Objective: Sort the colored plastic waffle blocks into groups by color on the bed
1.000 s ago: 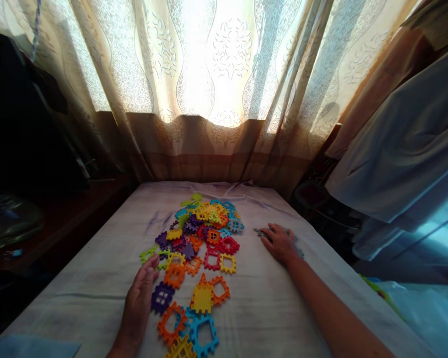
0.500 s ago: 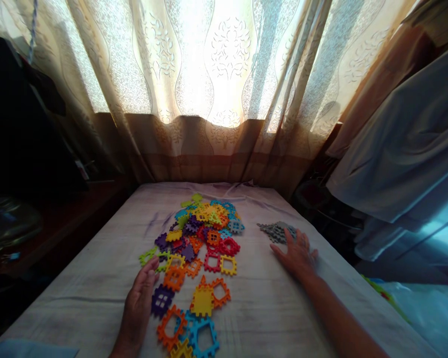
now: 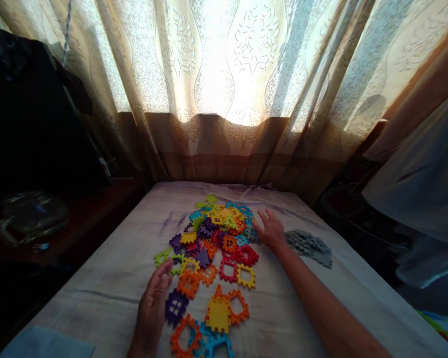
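Note:
A heap of colourful plastic building tiles (image 3: 216, 215) with notched edges spreads over the sheet in front of me. My right hand (image 3: 272, 229) is at the heap's right edge, fingers apart, beside a grey window tile (image 3: 251, 233) that it partly covers. To its right lies a separate cluster of grey tiles (image 3: 309, 245). My left hand (image 3: 153, 303) rests on its edge at the left of the heap, fingers stretched out and holding nothing. Close to it are a purple window tile (image 3: 176, 307) and an orange tile (image 3: 188, 284). A yellow tile (image 3: 218, 315) lies nearer to me.
The tiles lie on a pale bedsheet (image 3: 108, 278). A patterned curtain (image 3: 216, 139) hangs at the far edge. On the left stands a dark shelf with a glass container (image 3: 33, 216). Clothes (image 3: 421, 169) hang at the right. A light blue cloth (image 3: 47, 343) lies at front left.
My right hand has moved left from the grey cluster to the right edge of the coloured heap. The view has turned left, so everything sits further right. My left hand stays by the heap.

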The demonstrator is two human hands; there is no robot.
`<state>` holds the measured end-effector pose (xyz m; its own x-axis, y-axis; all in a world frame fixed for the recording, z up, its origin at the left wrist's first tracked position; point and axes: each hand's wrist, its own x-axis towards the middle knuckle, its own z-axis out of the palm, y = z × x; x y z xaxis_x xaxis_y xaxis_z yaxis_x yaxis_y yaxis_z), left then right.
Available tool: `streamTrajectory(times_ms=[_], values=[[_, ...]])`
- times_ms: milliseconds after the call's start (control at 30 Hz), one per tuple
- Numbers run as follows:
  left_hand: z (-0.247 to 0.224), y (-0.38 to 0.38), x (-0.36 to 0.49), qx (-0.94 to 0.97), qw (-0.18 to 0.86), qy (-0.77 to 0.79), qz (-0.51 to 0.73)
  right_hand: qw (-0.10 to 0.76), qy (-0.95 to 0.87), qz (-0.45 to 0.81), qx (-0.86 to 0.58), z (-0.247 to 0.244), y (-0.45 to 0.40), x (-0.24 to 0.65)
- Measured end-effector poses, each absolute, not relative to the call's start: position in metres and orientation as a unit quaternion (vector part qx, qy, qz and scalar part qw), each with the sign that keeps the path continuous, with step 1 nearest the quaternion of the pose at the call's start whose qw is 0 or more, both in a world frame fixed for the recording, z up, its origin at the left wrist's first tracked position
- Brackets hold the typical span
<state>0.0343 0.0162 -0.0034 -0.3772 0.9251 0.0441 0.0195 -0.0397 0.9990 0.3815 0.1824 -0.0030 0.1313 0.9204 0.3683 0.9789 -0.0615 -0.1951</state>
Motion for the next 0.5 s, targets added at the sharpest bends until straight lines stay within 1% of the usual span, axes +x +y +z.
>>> streamTrajectory(times_ms=[133,200,367,500], values=[[-0.003,0.016,0.034,0.388,0.368,0.586,0.608,0.164,-0.639,0.062,-0.749,0.007,0.232,0.343],[-0.002,0.016,0.034,0.391,0.364,0.589,0.607,0.149,-0.638,0.099,-0.749,0.009,0.244,0.328],[-0.005,0.016,0.033,0.4,0.361,0.594,0.597,0.132,-0.726,0.13,-0.662,0.012,0.228,0.281],[-0.011,0.018,0.03,0.41,0.348,0.599,0.594,0.147,-0.781,0.121,-0.594,0.013,0.188,0.235]])
